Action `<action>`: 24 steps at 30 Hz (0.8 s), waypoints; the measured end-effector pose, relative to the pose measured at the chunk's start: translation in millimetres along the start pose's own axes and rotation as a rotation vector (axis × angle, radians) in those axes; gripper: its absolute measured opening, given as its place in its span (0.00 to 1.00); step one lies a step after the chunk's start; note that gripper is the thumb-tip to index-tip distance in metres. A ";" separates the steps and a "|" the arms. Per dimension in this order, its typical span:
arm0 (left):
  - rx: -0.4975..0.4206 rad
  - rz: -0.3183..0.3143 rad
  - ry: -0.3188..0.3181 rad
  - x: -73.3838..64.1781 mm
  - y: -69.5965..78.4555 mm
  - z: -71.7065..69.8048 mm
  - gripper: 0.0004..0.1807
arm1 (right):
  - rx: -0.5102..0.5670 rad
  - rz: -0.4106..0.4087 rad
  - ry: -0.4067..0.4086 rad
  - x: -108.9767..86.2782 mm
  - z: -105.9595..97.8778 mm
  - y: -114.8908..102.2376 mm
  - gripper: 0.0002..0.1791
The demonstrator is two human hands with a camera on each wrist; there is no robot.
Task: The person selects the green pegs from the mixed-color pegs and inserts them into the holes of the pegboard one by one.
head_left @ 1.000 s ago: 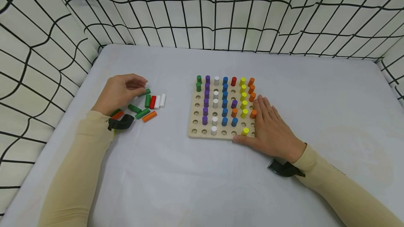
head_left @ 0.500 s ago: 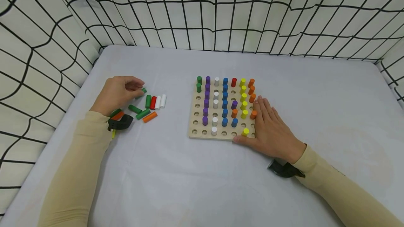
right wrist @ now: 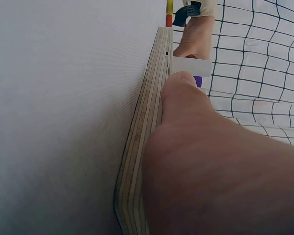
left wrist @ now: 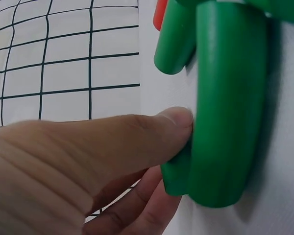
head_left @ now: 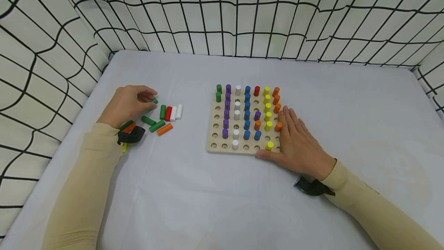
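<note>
The pegboard (head_left: 219, 141) holds upright pegs (head_left: 247, 115); the right hand (head_left: 301, 146) lies straight-fingered at its four o'clock. The left hand (head_left: 125, 104), pinching a green peg (head_left: 154, 101), has drifted toward nine o'clock.

I face a bench (head_left: 194, 203) with a smooth white top, lightly creased and showing faint brownish stains toward its right side. Beyond the bench's far edge, and along its left and right sides, I see a black wire grid (head_left: 237, 3), some wires bending in waves, against a pale off-white backdrop (head_left: 211, 16). Soft, even light covers the bench.
</note>
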State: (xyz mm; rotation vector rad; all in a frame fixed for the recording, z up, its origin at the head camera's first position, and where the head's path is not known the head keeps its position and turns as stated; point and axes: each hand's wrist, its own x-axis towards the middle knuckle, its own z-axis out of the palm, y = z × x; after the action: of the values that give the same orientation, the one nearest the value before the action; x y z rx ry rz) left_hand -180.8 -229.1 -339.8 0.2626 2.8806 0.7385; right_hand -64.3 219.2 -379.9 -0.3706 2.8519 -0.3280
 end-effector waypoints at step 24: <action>-0.018 0.016 0.091 -3.2 8.2 -5.2 0.18 | -0.004 -0.006 0.005 0.1 -0.5 -0.6 0.76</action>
State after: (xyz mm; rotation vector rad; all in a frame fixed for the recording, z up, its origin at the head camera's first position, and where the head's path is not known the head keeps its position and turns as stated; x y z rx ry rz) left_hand -177.6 -225.1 -331.0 0.2560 2.9588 0.7996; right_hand -64.4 218.7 -379.3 -0.3794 2.8568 -0.3253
